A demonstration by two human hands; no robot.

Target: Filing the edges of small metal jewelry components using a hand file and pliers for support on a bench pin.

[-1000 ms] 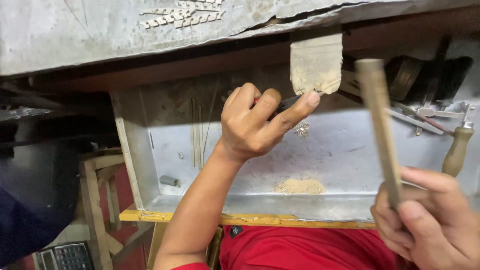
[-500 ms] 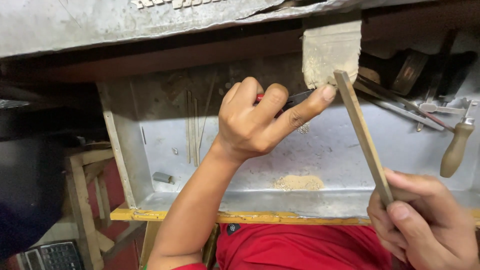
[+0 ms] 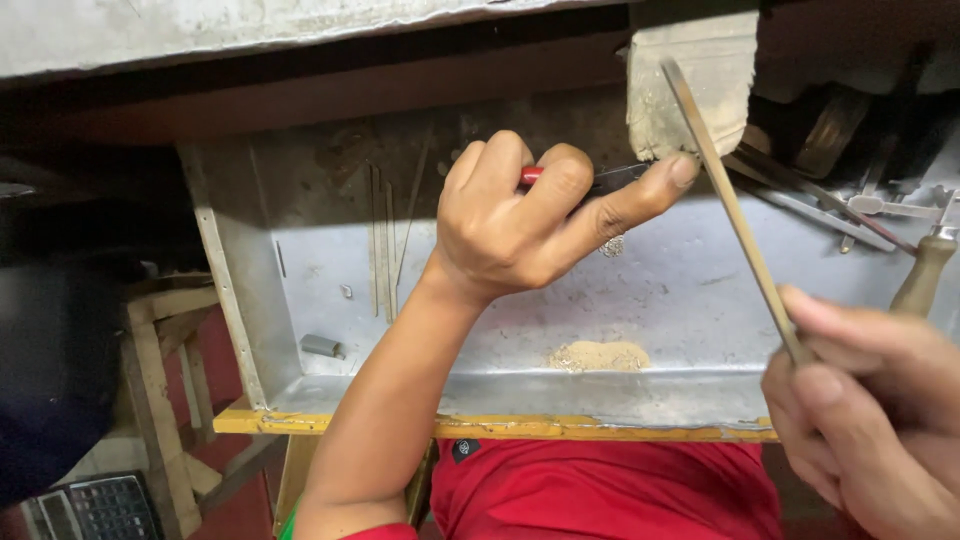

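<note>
Left hand [image 3: 520, 225]: fingers curled tight around a red-handled tool [image 3: 532, 176], forefinger stretched to touch the worn block [image 3: 690, 85] jutting from the worktop edge. Right hand [image 3: 870, 420]: fingers clamped on a long flat file [image 3: 735, 210], tilted, tip against the block. Below lies a metal tray [image 3: 700, 290] holding a small heap of filings [image 3: 598, 355].

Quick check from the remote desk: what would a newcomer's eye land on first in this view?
First the left hand at centre, gripping a red-handled tool, forefinger stretched to a pale worn block under the bench edge. Next the right hand at lower right, holding a long flat file slanted up toward that block. Below them, a small heap of tan dust lies in the metal tray.
</note>
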